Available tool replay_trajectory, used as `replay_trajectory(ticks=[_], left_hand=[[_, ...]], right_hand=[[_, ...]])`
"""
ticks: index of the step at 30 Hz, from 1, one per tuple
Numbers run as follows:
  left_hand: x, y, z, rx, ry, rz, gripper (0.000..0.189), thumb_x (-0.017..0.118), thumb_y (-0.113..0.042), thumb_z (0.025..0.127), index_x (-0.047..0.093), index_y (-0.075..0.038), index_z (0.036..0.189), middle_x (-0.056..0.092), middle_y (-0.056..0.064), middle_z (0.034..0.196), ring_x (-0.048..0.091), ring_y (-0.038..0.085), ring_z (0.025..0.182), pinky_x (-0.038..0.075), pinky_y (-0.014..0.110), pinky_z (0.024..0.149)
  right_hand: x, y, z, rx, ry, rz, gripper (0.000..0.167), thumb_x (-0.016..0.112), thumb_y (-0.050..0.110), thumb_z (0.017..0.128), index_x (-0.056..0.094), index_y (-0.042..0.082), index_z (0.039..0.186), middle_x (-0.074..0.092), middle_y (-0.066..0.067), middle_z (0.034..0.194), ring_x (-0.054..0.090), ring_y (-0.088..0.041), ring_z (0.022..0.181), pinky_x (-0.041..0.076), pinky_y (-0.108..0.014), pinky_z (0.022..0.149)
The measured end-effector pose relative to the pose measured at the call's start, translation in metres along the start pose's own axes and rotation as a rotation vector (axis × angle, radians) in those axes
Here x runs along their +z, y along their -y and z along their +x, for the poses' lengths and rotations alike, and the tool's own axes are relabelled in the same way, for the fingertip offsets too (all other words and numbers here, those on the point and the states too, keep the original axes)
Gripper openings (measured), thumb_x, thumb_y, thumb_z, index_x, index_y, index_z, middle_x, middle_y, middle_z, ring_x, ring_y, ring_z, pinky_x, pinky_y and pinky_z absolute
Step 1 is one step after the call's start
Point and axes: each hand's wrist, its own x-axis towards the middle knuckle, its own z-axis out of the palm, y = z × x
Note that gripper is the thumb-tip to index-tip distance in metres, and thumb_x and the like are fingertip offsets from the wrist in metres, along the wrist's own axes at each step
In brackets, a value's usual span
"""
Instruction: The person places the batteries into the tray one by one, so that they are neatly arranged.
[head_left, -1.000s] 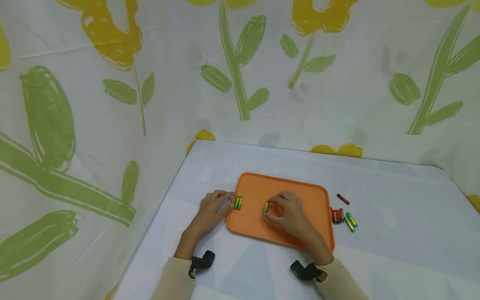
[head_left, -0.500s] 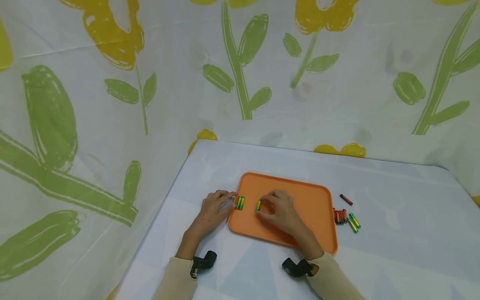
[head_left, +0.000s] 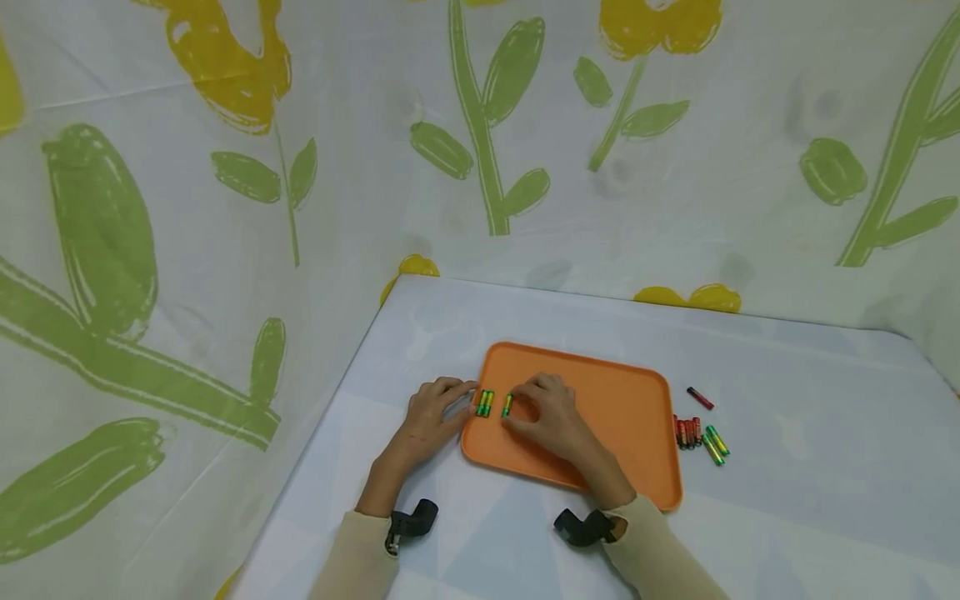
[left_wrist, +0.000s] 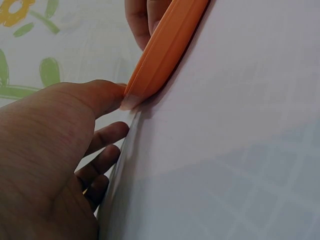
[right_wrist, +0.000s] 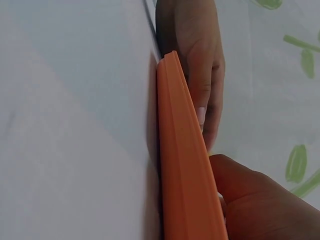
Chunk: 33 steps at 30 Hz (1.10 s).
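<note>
In the head view an orange tray [head_left: 592, 408] lies on the table. Two green-and-yellow batteries [head_left: 485, 403] lie side by side along its left rim. My left hand [head_left: 429, 423] is at that rim, thumb and index finger spread beside the pair, other fingers loose. In the left wrist view its thumb [left_wrist: 102, 95] meets the tray's corner. Over the tray, just right of the pair, my right hand [head_left: 553, 421] pinches a third green-and-yellow battery [head_left: 507, 405] by its ends, between thumb and index finger. The tray's side hides this battery in both wrist views.
Off the tray's right edge lie several red batteries [head_left: 687, 432] in a row, with two green-and-yellow batteries [head_left: 716, 445] beside them. A single red battery [head_left: 701, 398] lies farther back. A flower-printed cloth [head_left: 337, 167] hangs behind the table.
My right hand has carried the pinched battery leftward across the tray, close to the pair. My left hand has stayed at the left rim. The view has shifted slightly.
</note>
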Motion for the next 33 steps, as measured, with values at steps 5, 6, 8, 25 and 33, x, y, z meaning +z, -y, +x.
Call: replay_trajectory(ticks=[5,6,8,25,33], left_hand=[[0.0003,0.0002,0.0008,-0.004,0.0,0.015,0.042,0.064,-0.03,0.1,0.06,-0.019,0.14,0.055,0.004,0.131,0.047,0.03,0.119,0.032,0.053,0.097],[0.0004,0.0001,0.0009,-0.005,-0.001,0.017,0.042,0.064,-0.03,0.1,0.06,-0.019,0.14,0.055,0.004,0.131,0.047,0.03,0.119,0.032,0.053,0.098],[0.0006,0.0,0.0012,-0.005,0.0,0.019,0.042,0.064,-0.03,0.1,0.06,-0.018,0.14,0.055,0.005,0.131,0.047,0.031,0.12,0.031,0.055,0.099],[0.0023,-0.0004,0.002,-0.015,-0.002,0.025,0.042,0.063,-0.031,0.101,0.059,-0.021,0.141,0.055,0.003,0.131,0.047,0.029,0.122,0.031,0.052,0.099],[0.0025,0.0021,0.0018,-0.012,0.01,0.02,0.043,0.063,-0.031,0.1,0.059,-0.019,0.142,0.054,0.004,0.132,0.045,0.03,0.122,0.031,0.053,0.099]], right_hand=[[0.0033,0.0013,0.0049,0.005,0.017,0.013,0.039,0.084,0.034,0.083,0.072,0.012,0.113,0.056,-0.001,0.107,0.047,-0.023,0.107,0.03,-0.043,0.085],[0.0039,0.0018,0.0056,0.005,0.02,0.016,0.039,0.084,0.034,0.083,0.072,0.012,0.113,0.056,-0.001,0.107,0.047,-0.023,0.107,0.029,-0.043,0.085],[0.0049,0.0028,0.0072,-0.003,0.018,0.021,0.038,0.084,0.033,0.083,0.072,0.012,0.112,0.056,-0.001,0.106,0.047,-0.023,0.106,0.029,-0.043,0.083],[0.007,0.0062,0.0105,-0.018,0.02,0.035,0.037,0.085,0.031,0.082,0.072,0.011,0.11,0.056,-0.003,0.105,0.047,-0.024,0.103,0.028,-0.042,0.081],[0.0077,0.0061,0.0104,-0.014,0.019,0.038,0.039,0.085,0.033,0.082,0.072,0.011,0.113,0.056,-0.004,0.108,0.047,-0.025,0.105,0.028,-0.043,0.082]])
